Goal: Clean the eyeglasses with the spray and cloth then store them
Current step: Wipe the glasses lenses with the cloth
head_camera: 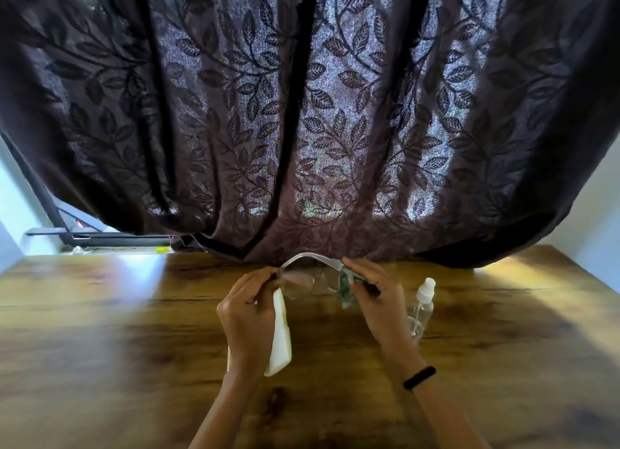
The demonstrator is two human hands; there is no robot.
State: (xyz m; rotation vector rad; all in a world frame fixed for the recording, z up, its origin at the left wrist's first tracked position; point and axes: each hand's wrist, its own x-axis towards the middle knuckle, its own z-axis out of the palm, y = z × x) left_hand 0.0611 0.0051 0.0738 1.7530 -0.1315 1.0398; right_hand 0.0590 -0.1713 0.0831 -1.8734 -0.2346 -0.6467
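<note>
Clear eyeglasses [303, 282] held aloft, seemingly cloth-wiped [345, 289]

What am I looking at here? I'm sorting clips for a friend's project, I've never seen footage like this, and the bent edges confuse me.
There is one picture, from a wide-angle camera worn on a person's head, looking forward and down. That lens bends the edges. The two bare arms are the wearer's own. The left hand grips one side of a pair of clear eyeglasses, held above a wooden table. The right hand presses a greenish cloth against the other side, apparently wiping a lens. A white case lies on the table beneath the left hand, and a small clear spray bottle stands by the right wrist, which wears a black band. Behind hangs a dark leaf-patterned curtain.
</note>
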